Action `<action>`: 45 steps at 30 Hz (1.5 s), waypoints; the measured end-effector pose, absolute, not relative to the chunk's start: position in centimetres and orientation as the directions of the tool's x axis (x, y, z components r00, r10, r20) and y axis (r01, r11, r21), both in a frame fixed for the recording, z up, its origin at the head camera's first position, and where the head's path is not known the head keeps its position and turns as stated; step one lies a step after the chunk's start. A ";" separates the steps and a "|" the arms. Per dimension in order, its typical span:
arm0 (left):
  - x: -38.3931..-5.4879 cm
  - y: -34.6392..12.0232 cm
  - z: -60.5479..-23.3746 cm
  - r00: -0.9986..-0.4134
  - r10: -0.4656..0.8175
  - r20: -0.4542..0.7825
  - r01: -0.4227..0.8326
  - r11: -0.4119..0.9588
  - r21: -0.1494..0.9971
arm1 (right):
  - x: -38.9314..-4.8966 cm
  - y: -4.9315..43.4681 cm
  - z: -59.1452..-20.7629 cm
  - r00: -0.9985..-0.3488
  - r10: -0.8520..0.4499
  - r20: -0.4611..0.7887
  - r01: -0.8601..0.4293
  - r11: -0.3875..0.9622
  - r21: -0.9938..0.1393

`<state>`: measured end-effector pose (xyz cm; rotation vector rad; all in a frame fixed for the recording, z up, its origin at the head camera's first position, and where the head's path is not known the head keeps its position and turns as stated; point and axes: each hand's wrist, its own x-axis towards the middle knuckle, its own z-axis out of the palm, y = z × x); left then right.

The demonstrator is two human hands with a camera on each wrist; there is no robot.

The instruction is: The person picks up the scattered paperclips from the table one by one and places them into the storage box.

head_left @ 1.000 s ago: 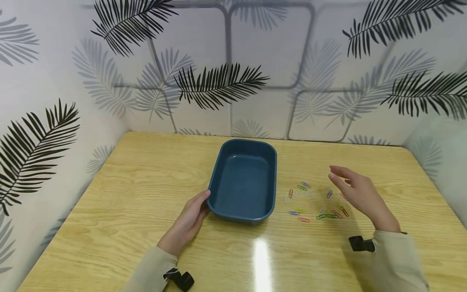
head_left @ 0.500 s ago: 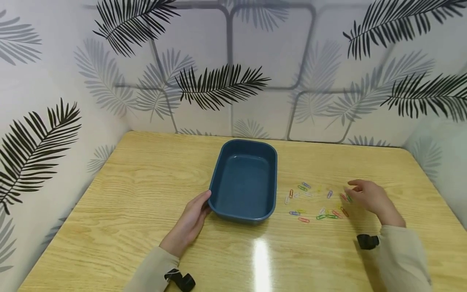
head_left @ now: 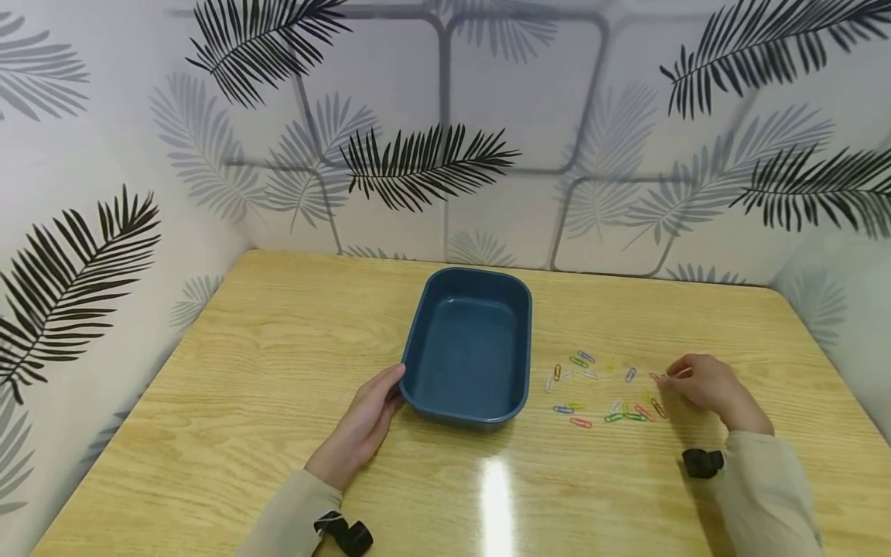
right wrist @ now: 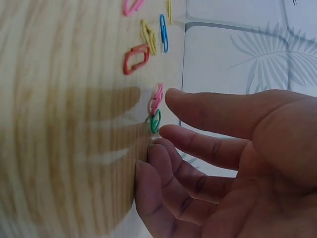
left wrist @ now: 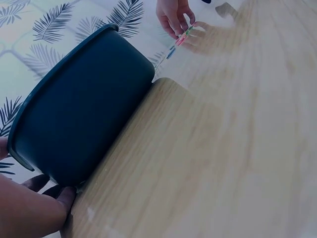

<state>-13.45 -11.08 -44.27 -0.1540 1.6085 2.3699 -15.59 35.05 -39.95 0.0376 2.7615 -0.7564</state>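
A deep blue rectangular plastic bin (head_left: 452, 420) stands on the table. At its near left corner my left hand (head_left: 358, 418) holds on, thumb by the rim and the other fingers (left wrist: 37, 182) low against the side wall. To the right of the bin, my right hand (head_left: 713, 391) is down at the right side of the scattered paper clips. In the right wrist view its thumb and index finger are spread a little, close around a green paper clip (right wrist: 155, 122) and a pink paper clip (right wrist: 157, 98). Its other fingers bend loosely, their tips at the tabletop.
Several coloured paper clips lie between the bin and my right hand, including a blue one (head_left: 630, 375), a pink one (head_left: 581, 423) and a red one (head_left: 558, 373). The wooden table (head_left: 278, 325) meets a leaf-patterned backdrop (head_left: 390, 224) at its far edge.
My right hand has moved right and down from above the paper clips to the table by the green and pink ones. The left hand stays at the bin's corner.
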 end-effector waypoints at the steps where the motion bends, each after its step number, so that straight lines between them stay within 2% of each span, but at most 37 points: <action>1: -13.5 -11.1 -44.3 -0.957 0.160 -0.240 -0.282 -0.343 0.896 | -15.6 35.1 -40.0 -0.960 -0.045 -0.277 0.104 0.859 -0.501; 9: -13.5 -11.2 -44.3 -0.958 0.161 -0.236 -0.278 -0.333 0.901 | -15.8 35.2 -40.5 -0.950 -0.031 -0.309 0.154 0.819 -0.553; 22: -13.6 -11.4 -44.5 -0.960 0.159 -0.231 -0.273 -0.345 0.898 | -16.0 34.8 -40.5 -0.960 -0.070 -0.271 0.084 0.852 -0.517; 30: -13.5 -11.5 -44.5 -0.960 0.150 -0.236 -0.275 -0.345 0.897 | -16.1 35.0 -40.7 -0.945 -0.143 -0.294 0.055 0.816 -0.575; 36: -13.6 -11.4 -44.4 -0.965 0.150 -0.214 -0.253 -0.339 0.906 | -16.4 35.3 -40.7 -0.946 -0.120 -0.301 0.086 0.803 -0.590; 45: -13.5 -11.5 -44.5 -0.961 0.144 -0.234 -0.270 -0.333 0.903 | -16.2 35.9 -41.3 -0.944 -0.092 -0.316 0.155 0.722 -0.674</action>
